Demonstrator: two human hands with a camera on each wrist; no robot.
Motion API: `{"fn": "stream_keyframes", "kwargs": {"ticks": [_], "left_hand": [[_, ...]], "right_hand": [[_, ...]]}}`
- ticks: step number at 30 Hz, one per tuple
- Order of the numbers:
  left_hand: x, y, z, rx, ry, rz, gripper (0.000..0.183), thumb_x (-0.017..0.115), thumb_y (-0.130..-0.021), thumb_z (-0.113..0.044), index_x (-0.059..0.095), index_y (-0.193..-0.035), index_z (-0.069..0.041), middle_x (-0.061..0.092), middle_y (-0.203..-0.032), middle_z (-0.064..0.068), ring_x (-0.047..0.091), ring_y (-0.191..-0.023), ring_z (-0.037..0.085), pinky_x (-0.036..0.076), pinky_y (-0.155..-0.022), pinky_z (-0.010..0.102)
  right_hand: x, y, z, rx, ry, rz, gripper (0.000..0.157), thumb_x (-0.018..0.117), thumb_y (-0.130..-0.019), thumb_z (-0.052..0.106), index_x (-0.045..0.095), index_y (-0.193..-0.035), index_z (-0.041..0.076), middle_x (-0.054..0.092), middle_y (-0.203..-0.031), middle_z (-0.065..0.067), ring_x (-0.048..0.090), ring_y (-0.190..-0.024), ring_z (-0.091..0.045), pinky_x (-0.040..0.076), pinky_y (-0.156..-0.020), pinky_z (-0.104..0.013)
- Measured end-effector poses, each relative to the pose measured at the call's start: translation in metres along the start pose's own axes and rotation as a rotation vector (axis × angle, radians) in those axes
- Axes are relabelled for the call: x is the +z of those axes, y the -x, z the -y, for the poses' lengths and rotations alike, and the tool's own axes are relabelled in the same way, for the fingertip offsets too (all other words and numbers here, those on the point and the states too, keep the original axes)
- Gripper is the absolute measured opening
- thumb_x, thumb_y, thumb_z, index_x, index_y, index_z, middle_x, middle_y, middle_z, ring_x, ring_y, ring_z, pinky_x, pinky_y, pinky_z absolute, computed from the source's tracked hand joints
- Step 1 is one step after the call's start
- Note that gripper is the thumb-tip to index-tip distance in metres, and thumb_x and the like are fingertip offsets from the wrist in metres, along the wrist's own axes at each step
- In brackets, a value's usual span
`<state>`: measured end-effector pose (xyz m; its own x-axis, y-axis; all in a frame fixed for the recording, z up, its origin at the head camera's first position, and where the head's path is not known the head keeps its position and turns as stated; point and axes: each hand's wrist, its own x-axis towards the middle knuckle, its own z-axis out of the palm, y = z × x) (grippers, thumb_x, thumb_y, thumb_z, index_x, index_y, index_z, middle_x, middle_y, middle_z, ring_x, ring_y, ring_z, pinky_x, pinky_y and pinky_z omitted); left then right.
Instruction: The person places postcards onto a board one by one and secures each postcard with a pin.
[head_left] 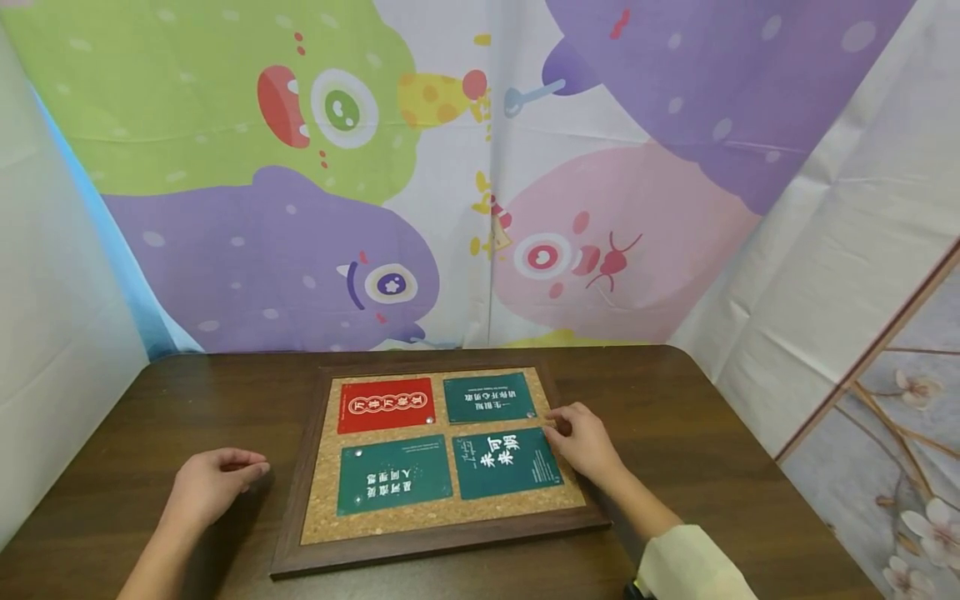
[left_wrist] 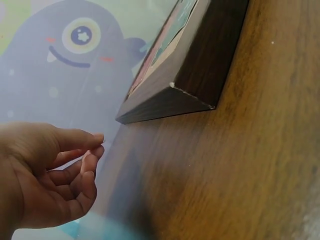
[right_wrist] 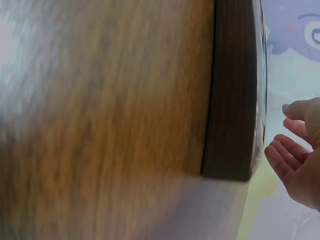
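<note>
A cork board (head_left: 390, 527) in a dark brown wooden frame (head_left: 442, 533) lies on the table. It bears a red card (head_left: 386, 417), a green card (head_left: 487, 396) at upper right, a green card (head_left: 393, 483) at lower left and a dark green card (head_left: 506, 475) at lower right. Small round clear pins show on the first three. My right hand (head_left: 585, 442) reaches over the frame's right side, thumb tip by the lower-right card's top corner, thumb and fingers apart. Left of the frame, my left hand (head_left: 217, 483) hovers with loosely curled fingers, nothing visible in it.
The dark brown wooden table (head_left: 97, 467) has rounded back corners. Behind it hangs a cloth curtain (head_left: 450, 275) printed with cartoon monsters. White cloth (head_left: 825, 292) and a flowered panel (head_left: 900, 433) stand along the right.
</note>
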<state>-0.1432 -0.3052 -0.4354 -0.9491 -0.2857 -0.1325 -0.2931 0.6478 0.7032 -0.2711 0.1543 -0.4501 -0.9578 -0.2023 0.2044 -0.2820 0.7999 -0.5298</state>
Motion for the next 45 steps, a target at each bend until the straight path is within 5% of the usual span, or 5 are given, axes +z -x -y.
{"fn": "stream_keyframes", "kwargs": {"ticks": [23, 45], "left_hand": [[0.004, 0.003, -0.011, 0.066, 0.009, 0.044, 0.035, 0.058, -0.091, -0.028, 0.065, -0.109, 0.002, 0.068, -0.101, 0.018, 0.063, -0.079, 0.014, 0.048, -0.063, 0.027], [0.014, 0.005, -0.028, 0.066, 0.060, 0.055, 0.036, 0.058, -0.091, -0.029, 0.064, -0.108, 0.002, 0.068, -0.096, 0.014, 0.060, -0.077, 0.013, 0.048, -0.063, 0.027]], "right_hand": [[0.013, -0.001, 0.010, -0.138, 0.157, 0.120, 0.024, 0.072, -0.082, 0.023, 0.072, -0.102, 0.010, 0.058, -0.088, 0.000, 0.048, -0.076, -0.010, 0.044, -0.068, -0.030], [0.012, 0.000, 0.013, -0.134, 0.183, 0.132, 0.020, 0.070, -0.084, 0.022, 0.072, -0.099, 0.010, 0.059, -0.091, -0.002, 0.054, -0.085, -0.015, 0.048, -0.076, -0.035]]}}
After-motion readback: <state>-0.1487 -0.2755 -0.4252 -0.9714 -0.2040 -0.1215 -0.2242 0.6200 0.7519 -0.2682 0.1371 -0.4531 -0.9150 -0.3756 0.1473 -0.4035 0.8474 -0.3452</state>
